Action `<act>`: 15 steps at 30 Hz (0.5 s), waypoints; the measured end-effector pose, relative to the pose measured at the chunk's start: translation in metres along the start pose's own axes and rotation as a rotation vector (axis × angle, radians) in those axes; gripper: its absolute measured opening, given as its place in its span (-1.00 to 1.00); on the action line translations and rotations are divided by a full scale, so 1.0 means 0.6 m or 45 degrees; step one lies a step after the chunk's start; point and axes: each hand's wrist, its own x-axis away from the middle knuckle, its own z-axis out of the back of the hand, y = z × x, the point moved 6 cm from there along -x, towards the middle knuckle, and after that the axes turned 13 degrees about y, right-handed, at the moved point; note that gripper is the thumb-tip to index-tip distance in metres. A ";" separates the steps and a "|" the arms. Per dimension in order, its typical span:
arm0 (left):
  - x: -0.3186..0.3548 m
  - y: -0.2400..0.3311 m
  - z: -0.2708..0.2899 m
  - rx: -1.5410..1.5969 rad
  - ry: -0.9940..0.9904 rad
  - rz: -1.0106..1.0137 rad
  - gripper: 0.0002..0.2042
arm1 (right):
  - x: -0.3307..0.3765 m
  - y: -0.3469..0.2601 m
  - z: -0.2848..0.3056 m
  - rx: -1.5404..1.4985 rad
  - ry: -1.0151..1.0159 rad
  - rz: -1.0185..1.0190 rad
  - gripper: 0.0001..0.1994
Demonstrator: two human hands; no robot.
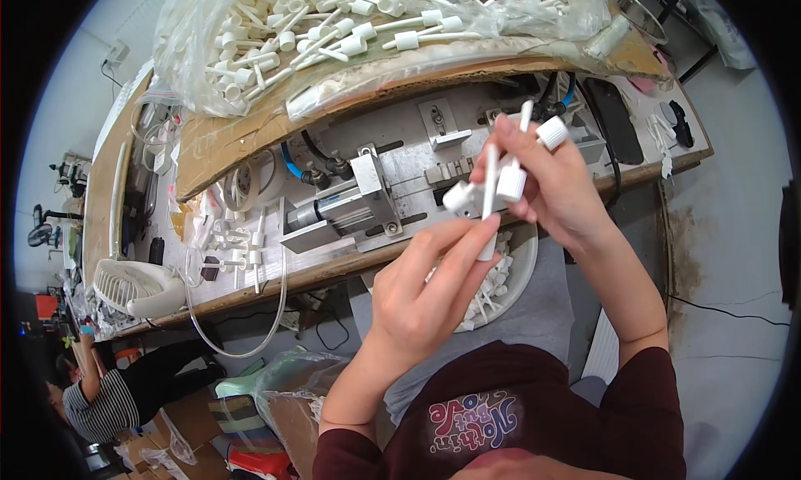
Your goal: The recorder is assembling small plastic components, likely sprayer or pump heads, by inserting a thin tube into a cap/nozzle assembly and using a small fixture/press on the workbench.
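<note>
Over the near edge of the bench, my two hands meet. My left hand is closed, pinching the lower end of a slim white plastic stick that stands nearly upright. My right hand is closed around several white capped plastic sticks. One ribbed white cap pokes out beside its knuckles, and another white cap hangs below the fingers. Whether the left hand's stick joins one of those caps is hidden. Beneath my hands, a white basin on my lap holds more small white parts.
A metal clamping fixture with blue air hoses sits on the bench. Behind it, cardboard carries a plastic bag heaped with white capped sticks. A small white fan, a black phone and a clear hose lie around. Another person is at far left.
</note>
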 end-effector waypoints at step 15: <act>0.037 -0.073 -0.051 -0.556 -0.224 0.006 -0.73 | 0.004 0.007 0.054 -0.076 0.100 0.159 -0.57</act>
